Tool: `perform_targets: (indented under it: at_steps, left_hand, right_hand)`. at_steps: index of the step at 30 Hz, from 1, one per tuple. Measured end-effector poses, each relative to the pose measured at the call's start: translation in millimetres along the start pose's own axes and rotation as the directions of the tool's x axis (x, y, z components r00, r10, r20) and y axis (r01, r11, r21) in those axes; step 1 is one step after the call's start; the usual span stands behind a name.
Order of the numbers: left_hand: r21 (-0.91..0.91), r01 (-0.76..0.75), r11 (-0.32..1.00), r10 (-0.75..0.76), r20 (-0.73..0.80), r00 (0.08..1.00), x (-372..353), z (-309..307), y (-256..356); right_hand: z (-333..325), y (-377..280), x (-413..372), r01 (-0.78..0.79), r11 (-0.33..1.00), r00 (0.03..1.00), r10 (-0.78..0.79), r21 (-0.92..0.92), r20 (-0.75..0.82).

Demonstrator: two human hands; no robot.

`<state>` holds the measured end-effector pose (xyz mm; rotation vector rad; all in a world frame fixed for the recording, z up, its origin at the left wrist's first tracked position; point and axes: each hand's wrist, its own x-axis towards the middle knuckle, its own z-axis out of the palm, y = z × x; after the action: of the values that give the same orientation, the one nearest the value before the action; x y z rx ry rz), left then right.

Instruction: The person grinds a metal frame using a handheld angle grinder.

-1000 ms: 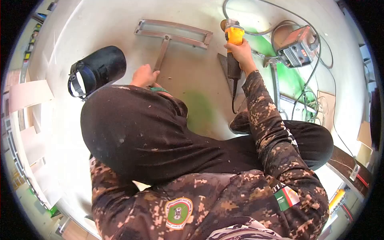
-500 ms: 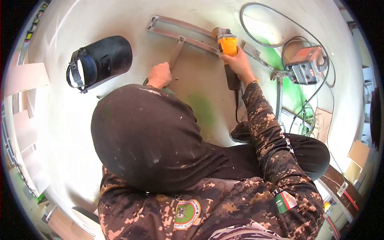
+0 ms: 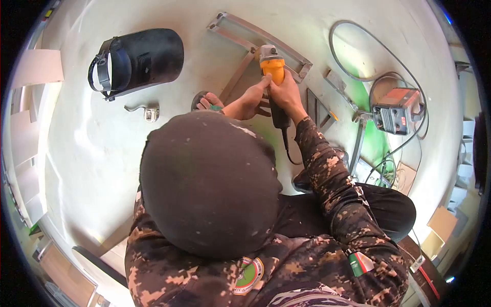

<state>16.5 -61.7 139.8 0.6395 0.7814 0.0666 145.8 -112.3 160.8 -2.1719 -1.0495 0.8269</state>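
Observation:
A yellow and black angle grinder is held upright in the view, its metal head over a joint of the grey metal frame. My right hand wraps round the grinder's body from the right. On the other side, my left hand is against the same tool, thumb on the yellow housing and fingers at the dark handle. The frame lies on the floor, with one bar running down toward my sandalled foot. The grinder's disc cannot be made out.
A black welding mask and a tape measure lie on the left. To the right are a triangular metal piece, a metal bar, a clamp and a welding machine with looping cables.
My left hand has left the frame's bar and moved right onto the grinder. The grinder has shifted left and down in the view. The tape measure and triangular piece now show.

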Motion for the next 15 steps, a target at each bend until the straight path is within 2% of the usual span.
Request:
perform_targets:
  at_steps: [1, 2, 4, 6, 8, 10, 15]
  left_hand:
    - [-0.092, 0.05, 0.995, -0.048, 0.018, 0.999, 3, 1, 2]
    - [-0.098, 0.047, 0.994, -0.046, 0.016, 0.999, 6, 1, 5]
    - [-0.172, 0.071, 0.983, -0.03, 0.231, 0.972, 18, -5, 3]
    - [-0.185, 0.057, 0.981, -0.019, 0.199, 0.98, 26, -4, 2]
    - [-0.203, 0.044, 0.978, -0.01, 0.165, 0.986, 25, 1, 1]
    - [-0.163, 0.031, 0.986, -0.022, 0.058, 0.998, 22, 7, 2]
    - [-0.158, -0.003, 0.987, 0.006, 0.018, 1.0, 19, 12, -6]
  right_hand:
    - [1, -3, 1, -0.04, 0.999, 0.999, 0.04, -0.005, -0.002]
    - [1, -5, 2, -0.081, 0.997, 0.997, 0.081, -0.01, -0.005]
    - [-4, -14, 2, -0.088, 0.994, 0.995, 0.091, -0.07, 0.032]
    - [-8, -15, 6, -0.086, 0.987, 0.993, 0.095, -0.134, 0.067]
    - [-9, -9, 9, 0.002, 0.997, 0.997, 0.005, -0.082, 0.083]
    - [-7, 0, 11, 0.007, 0.996, 0.996, 0.0, -0.086, 0.086]
    - [-5, 9, 4, 0.042, 0.995, 0.995, -0.034, -0.085, 0.09]
